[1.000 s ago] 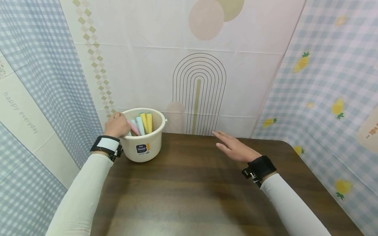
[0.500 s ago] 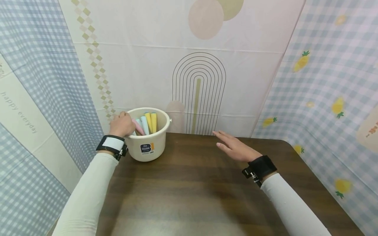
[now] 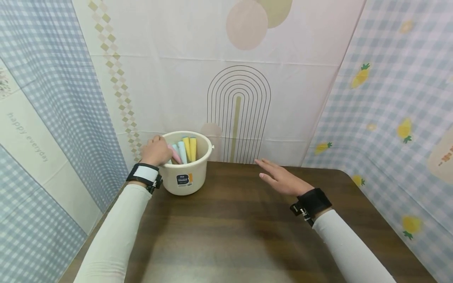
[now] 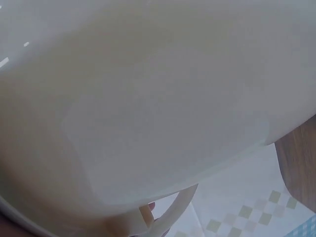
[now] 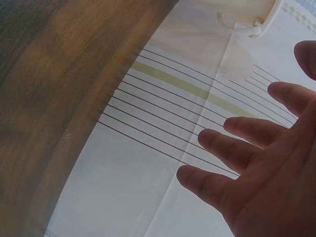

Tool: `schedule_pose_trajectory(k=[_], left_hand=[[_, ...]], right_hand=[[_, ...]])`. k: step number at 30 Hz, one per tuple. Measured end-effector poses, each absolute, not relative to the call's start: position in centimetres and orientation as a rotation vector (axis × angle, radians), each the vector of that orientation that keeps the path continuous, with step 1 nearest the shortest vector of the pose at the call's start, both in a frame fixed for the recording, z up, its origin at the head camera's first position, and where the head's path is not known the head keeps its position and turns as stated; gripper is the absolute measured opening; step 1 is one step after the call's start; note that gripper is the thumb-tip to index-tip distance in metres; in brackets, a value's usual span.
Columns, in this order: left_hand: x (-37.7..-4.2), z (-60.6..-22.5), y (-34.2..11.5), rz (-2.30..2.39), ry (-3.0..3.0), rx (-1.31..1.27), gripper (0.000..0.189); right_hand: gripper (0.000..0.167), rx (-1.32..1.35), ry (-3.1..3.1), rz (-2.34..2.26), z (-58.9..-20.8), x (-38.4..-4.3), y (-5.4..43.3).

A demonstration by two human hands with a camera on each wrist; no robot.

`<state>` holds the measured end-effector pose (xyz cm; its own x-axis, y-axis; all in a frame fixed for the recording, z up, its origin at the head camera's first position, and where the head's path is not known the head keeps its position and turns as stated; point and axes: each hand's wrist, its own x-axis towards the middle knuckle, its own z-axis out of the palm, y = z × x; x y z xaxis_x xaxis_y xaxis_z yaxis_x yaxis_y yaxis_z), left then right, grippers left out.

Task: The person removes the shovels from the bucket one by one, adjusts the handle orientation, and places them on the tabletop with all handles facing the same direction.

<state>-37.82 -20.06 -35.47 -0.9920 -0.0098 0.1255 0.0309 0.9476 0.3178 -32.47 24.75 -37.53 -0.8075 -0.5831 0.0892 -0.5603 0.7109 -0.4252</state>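
A cream plastic bucket with a dark label stands toward the back left of the brown table. My left hand grips its left rim, and most of those fingers are hidden. Inside the bucket lean several tapered sticks: yellow ones, light blue ones and a pink one. In the left wrist view the bucket's wall fills most of the picture, with its curved handle at the bottom. Off to the right, my right hand is held over the table with straight fingers, touching nothing.
Behind the table hangs a pale patterned curtain. Blue checked cloth lines the left side, and checked cloth with pineapples the right. The table's rounded back corner lies beyond the right hand.
My left hand has slid the bucket to the right along the back of the table, sticks inside it. The right hand has stayed in place.
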Motion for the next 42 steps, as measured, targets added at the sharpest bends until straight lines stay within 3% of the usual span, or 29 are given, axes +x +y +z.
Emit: schedule_pose_trajectory(k=[42], left_hand=[[-40.6, -35.8, -11.1, -0.555, -2.898, -0.165, 0.07]], right_hand=[[0.062, -0.94, 2.84, -0.722, -38.0, -32.2, 24.3]])
